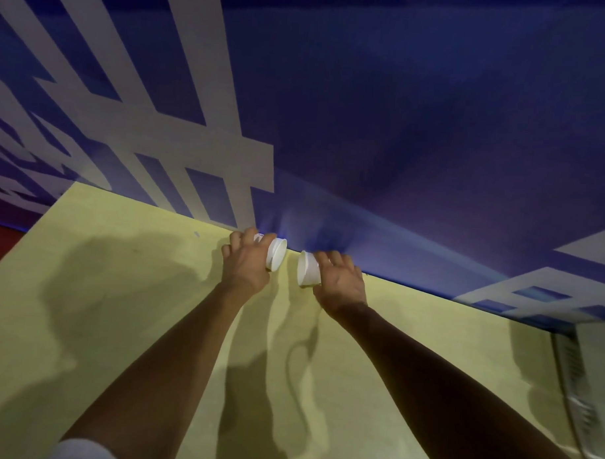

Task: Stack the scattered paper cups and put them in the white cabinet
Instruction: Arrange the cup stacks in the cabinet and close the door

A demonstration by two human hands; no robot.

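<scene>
A yellow tabletop (120,291) met a blue wall (417,130) patterned with pale grey bands. At the far edge the left hand (246,267) curled its fingers round a white paper cup (277,254) held sideways, mouth facing right. Near it but apart, the right hand (342,282) gripped a second paper cup (308,272), possibly base-first toward the other; blur hid which end

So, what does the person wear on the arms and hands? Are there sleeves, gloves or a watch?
The left hand and the right hand are bare: no gloves, no visible ring or watch. The left forearm and the right forearm are uncovered. The only clothing is a pale sleeve at the bottom edge, on the left arm. No sleeve shows on the right arm.
</scene>
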